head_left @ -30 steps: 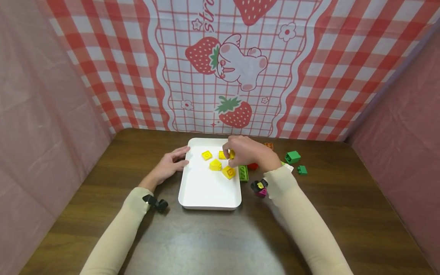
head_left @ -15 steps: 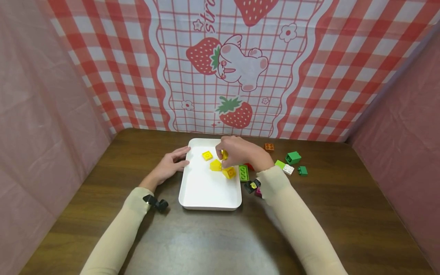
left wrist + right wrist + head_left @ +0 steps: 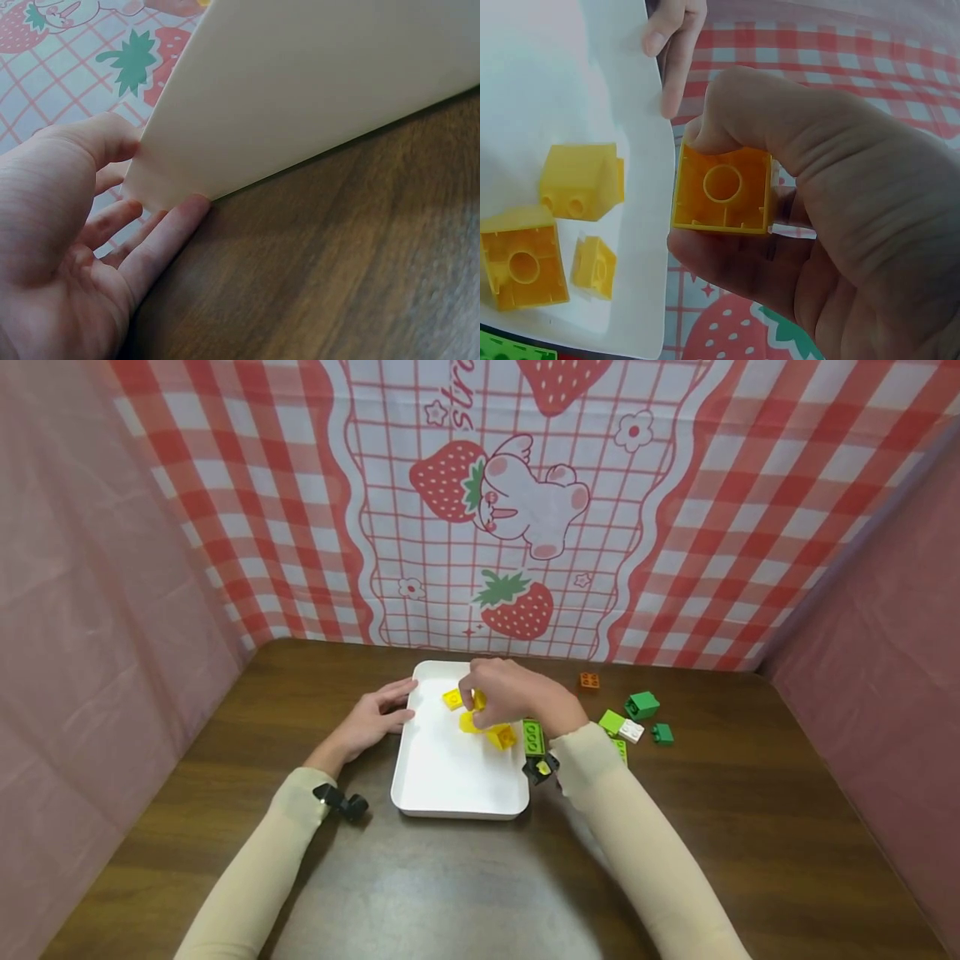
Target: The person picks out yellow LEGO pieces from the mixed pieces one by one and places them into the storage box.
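Observation:
My right hand (image 3: 498, 689) pinches a yellow toy brick (image 3: 697, 180) between thumb and fingers, its hollow underside facing the right wrist camera. That hand hovers over the far part of a white tray (image 3: 459, 789). Inside the tray lie a yellow sloped brick (image 3: 577, 180), a yellow square brick (image 3: 525, 262) with its hollow side showing, and a small yellow brick (image 3: 594, 268). At the tray's left side, my left hand (image 3: 366, 725) touches the outer wall with its fingertips. The left wrist view shows the relaxed fingers (image 3: 165, 244) against the tray's wall (image 3: 300, 90).
Right of the tray lie a lime green brick (image 3: 533, 738), an orange brick (image 3: 589, 681), green bricks (image 3: 642, 705) and a white brick (image 3: 632, 731). The right forearm partly covers this group. A checked strawberry cloth (image 3: 517, 610) hangs behind the table (image 3: 750, 793).
My right hand has moved left across the tray with the yellow brick, uncovering the orange brick and more bricks at the right. The left hand has stayed at the tray's side.

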A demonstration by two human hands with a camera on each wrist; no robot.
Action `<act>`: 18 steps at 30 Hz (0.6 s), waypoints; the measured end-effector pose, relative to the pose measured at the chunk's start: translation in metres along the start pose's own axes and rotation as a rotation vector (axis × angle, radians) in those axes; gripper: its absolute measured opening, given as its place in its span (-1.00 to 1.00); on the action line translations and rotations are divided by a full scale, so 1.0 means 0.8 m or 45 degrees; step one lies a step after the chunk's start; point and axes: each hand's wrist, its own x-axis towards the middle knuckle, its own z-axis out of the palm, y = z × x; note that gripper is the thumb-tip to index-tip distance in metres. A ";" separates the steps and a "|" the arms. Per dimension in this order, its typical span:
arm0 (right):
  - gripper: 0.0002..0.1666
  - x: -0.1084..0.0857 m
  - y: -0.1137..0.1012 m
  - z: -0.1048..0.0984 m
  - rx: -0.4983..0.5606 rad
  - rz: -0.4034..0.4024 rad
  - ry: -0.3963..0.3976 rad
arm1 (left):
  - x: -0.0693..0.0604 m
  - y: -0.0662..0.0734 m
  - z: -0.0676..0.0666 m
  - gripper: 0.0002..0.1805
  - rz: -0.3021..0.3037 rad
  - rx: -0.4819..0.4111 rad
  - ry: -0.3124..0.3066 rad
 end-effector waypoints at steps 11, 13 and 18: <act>-0.91 0.003 -0.003 0.016 -0.013 -0.054 -0.046 | -0.001 0.002 0.000 -0.30 0.011 -0.024 -0.002; -0.95 0.003 -0.003 0.020 -0.014 -0.060 -0.058 | -0.001 0.002 0.000 -0.30 0.015 -0.026 -0.002; -0.90 0.004 -0.006 0.029 0.013 -0.068 -0.082 | -0.001 0.000 0.000 -0.30 0.013 -0.032 0.003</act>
